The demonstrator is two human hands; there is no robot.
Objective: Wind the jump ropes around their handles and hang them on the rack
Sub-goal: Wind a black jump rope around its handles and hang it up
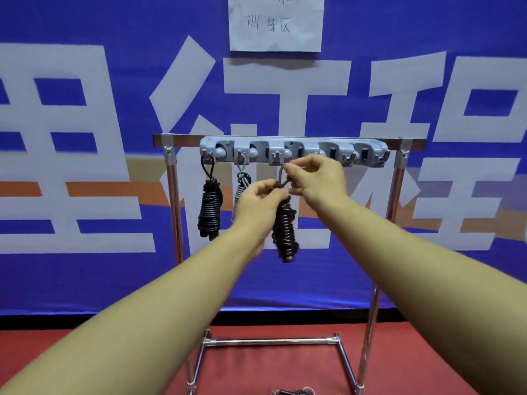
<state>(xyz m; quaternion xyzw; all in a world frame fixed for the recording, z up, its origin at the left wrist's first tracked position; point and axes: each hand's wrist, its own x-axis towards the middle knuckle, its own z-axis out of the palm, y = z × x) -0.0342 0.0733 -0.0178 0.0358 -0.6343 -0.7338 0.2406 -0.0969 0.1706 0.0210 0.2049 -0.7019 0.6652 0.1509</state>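
Note:
A grey hook strip [293,151] is fixed to the top bar of a chrome rack [174,195]. A wound black jump rope [210,212] hangs from the leftmost hook. Beside it hangs a wound grey-white rope [241,183], partly hidden by my left hand [261,199]. My left hand grips the top of a dark wound jump rope [285,229] that dangles below it. My right hand [316,175] pinches that rope's loop just under the third hook.
A blue banner with large white characters covers the wall behind the rack, with a paper note [276,22] taped above. The rack's chrome base frame [271,342] stands on red floor. Another rope [291,391] lies on the floor at the bottom edge.

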